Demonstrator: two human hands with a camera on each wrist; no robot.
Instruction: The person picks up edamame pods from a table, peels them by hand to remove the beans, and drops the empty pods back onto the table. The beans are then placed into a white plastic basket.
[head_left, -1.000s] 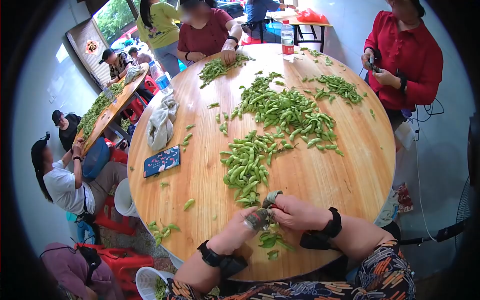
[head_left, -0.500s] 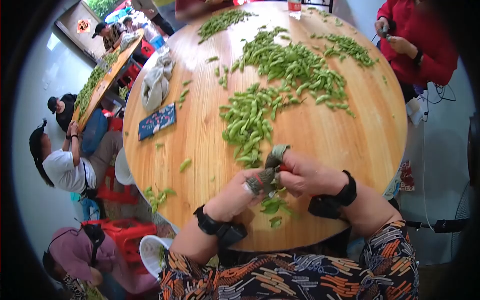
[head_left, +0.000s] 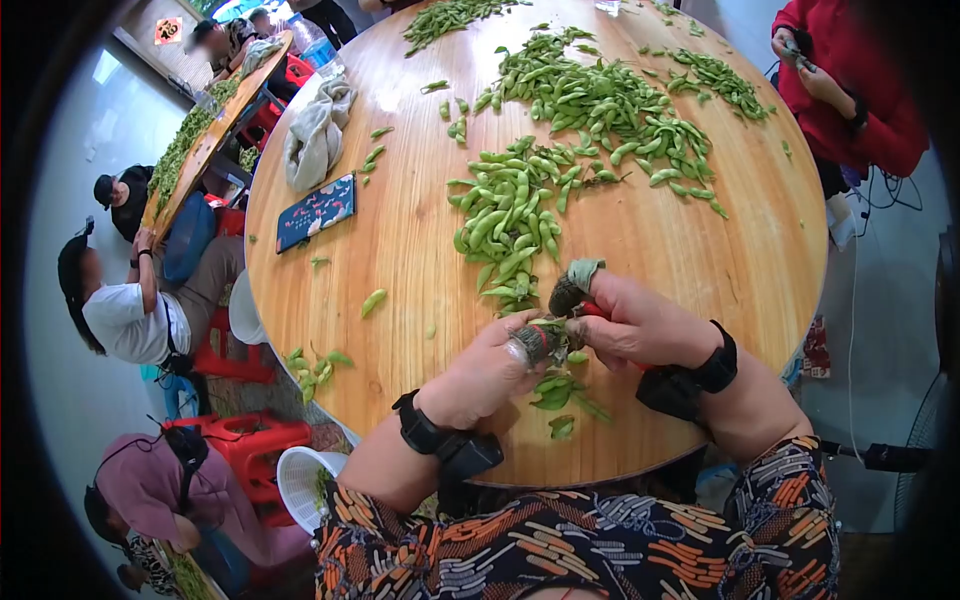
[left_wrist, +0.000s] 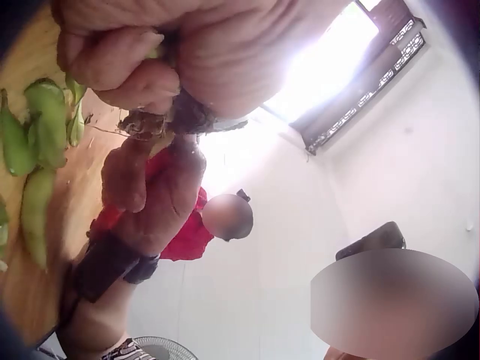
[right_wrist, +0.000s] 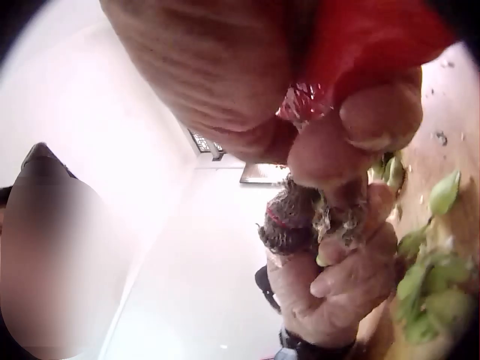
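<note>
Both hands meet over the near edge of the round wooden table. The left hand (head_left: 480,375), with a dark wrap on its thumb, curls its fingers round a green pod (head_left: 548,324), mostly covered. My right hand (head_left: 650,320) grips a red object (head_left: 592,310), its fingertips close against the left ones; a grey-green wrap covers one digit. In the right wrist view the red object (right_wrist: 367,37) lies in the curled right hand, above the left hand (right_wrist: 330,289). Loose leaves and pods (head_left: 555,392) lie just below the hands, and a pod pile (head_left: 505,210) beyond them.
A larger pod heap (head_left: 590,95) covers the table's middle back. At the left are a patterned blue case (head_left: 316,212) and a grey cloth (head_left: 318,135). A white basket (head_left: 300,482) stands below the table's left edge. A person in red (head_left: 860,110) stands at the right.
The head view has tilted down, so the table and far people sit higher in it. My hands have stayed together, and stand slightly farther right in the picture.
</note>
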